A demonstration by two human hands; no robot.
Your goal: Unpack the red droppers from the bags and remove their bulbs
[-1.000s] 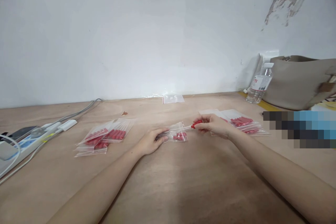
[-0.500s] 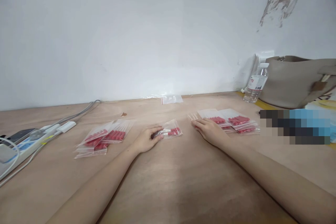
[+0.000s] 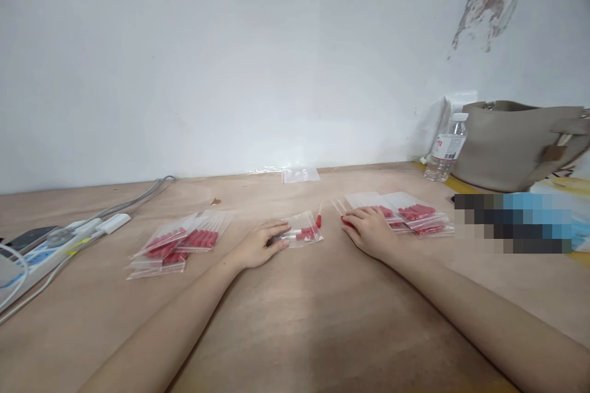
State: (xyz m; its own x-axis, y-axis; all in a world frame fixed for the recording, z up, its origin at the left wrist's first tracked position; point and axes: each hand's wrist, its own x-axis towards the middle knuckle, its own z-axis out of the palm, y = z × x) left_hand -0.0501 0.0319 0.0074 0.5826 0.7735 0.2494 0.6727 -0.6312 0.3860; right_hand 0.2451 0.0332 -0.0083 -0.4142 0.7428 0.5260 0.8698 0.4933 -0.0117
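My left hand (image 3: pixel 259 247) presses its fingers on the left end of a small clear zip bag (image 3: pixel 304 231) holding several red-tipped sticks. One stick (image 3: pixel 318 218) pokes out of the bag's right end. My right hand (image 3: pixel 369 228) lies a little to the right, its curled fingertips closed on the red end of a loose red-tipped stick (image 3: pixel 344 221). Behind that hand lies a spread of filled bags (image 3: pixel 417 215).
A pile of filled bags (image 3: pixel 179 242) lies to the left. A power strip with cables (image 3: pixel 41 252) sits at the far left. An empty bag (image 3: pixel 300 174) lies by the wall. A water bottle (image 3: pixel 445 148) and a grey handbag (image 3: pixel 516 144) stand at the right.
A second ago my right hand held a red-tipped stick at the bag's mouth. It then went down flat to the table and now curls over a loose stick. The left hand stayed on the bag.
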